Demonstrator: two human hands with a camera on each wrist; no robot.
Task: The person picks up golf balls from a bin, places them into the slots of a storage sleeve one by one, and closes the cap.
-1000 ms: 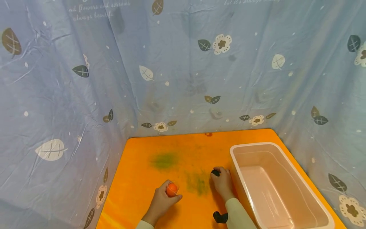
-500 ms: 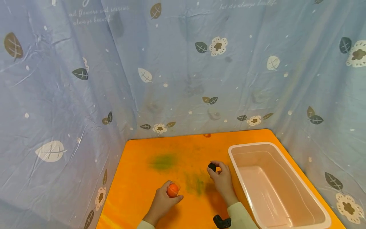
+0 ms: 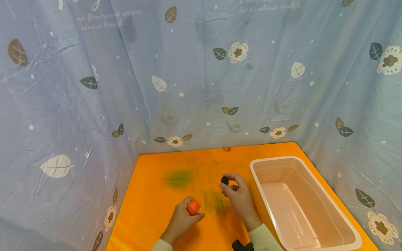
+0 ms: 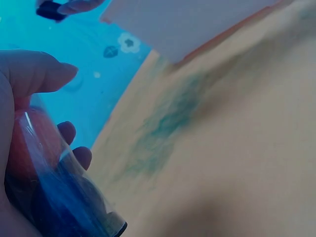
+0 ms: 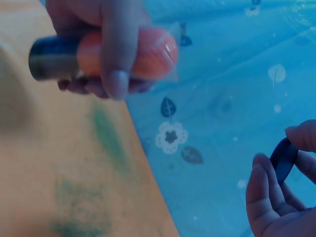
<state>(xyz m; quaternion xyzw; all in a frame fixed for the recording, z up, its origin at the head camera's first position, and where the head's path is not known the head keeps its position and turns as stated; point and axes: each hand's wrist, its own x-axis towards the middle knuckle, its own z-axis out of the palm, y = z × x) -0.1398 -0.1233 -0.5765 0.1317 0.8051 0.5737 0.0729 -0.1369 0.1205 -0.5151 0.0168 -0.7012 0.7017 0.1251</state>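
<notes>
Left hand: the left hand [image 3: 183,221] wraps its fingers and thumb around a clear tube [image 3: 193,206] with an orange ball inside, low over the table [image 3: 150,195].
Tube: it lies on its side in the grip; the right wrist view shows a dark end [image 5: 47,57] sticking out past the fingers.
Right hand: the right hand [image 3: 239,198] pinches a small dark cap [image 3: 224,180] between thumb and fingertips, raised above the table.
Cap to tube: apart, the cap up and to the right of the tube, with the green smudge [image 3: 215,202] between the hands.
Bin: a pale bin [image 3: 326,209] stands just right of the right hand.
Backdrop: a blue leaf-print cloth [image 3: 94,87] surrounds the table.
</notes>
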